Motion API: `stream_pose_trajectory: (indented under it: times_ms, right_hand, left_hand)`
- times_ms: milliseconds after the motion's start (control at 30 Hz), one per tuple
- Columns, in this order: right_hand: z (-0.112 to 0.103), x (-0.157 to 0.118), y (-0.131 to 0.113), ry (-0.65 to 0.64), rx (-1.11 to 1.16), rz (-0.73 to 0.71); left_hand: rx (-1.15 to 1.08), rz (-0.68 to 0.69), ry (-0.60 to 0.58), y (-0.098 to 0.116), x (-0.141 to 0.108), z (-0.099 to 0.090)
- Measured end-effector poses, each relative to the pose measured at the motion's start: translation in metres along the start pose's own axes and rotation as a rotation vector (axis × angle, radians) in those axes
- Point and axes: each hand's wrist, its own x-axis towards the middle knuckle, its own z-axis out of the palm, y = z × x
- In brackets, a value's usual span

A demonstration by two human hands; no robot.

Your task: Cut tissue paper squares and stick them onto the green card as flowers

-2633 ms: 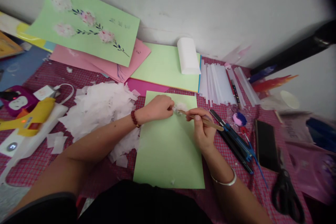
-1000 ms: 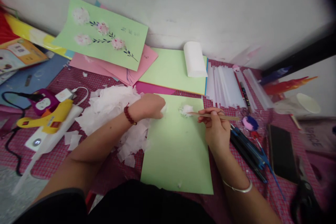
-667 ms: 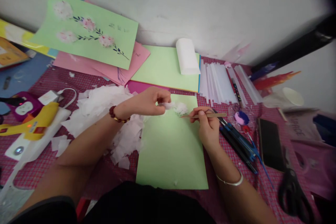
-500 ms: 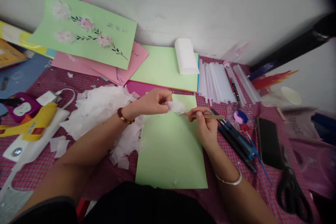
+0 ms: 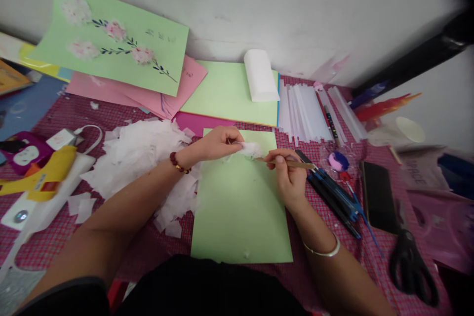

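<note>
Over the top of a green sheet of paper, my left hand pinches a small tuft of white tissue paper between thumb and fingers. My right hand is closed around a thin flat wooden stick, its tip pointing left and touching or almost touching the tuft. Whether the tuft rests on the sheet I cannot tell. A heap of white tissue pieces lies left of the sheet, partly behind my left forearm.
A green card with paper blossoms leans at the back left. A yellow glue gun lies on a white power strip. To the right are pens, a dark phone, black scissors and white plastic strips.
Both hands stay nearly in place, still at the white tuft. The stick's tip has shifted very slightly, and the whole view has moved a little.
</note>
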Motion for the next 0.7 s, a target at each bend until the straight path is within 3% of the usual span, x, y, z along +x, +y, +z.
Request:
stream_pose_trajectory:
  times_ms: [100, 200, 433, 600, 700]
  right_hand:
    - [-0.002, 0.000, 0.000, -0.001, -0.050, -0.031]
    - [-0.003, -0.001, 0.000, 0.001, -0.065, -0.047]
    - [-0.003, 0.001, 0.003, 0.021, -0.083, -0.050]
    - [-0.004, 0.003, 0.002, 0.033, -0.028, -0.017]
    - [-0.007, 0.004, -0.002, 0.145, 0.081, 0.015]
  left_hand:
    - [0.063, 0.058, 0.077, 0.002, 0.002, -0.001]
    - [0.066, 0.008, 0.086, 0.003, 0.002, -0.001]
    - [-0.009, -0.003, -0.161, 0.005, -0.001, 0.020]
    - [0.210, 0.024, -0.060, 0.003, 0.006, 0.038]
    - [0.294, 0.023, -0.008, 0.003, 0.010, 0.040]
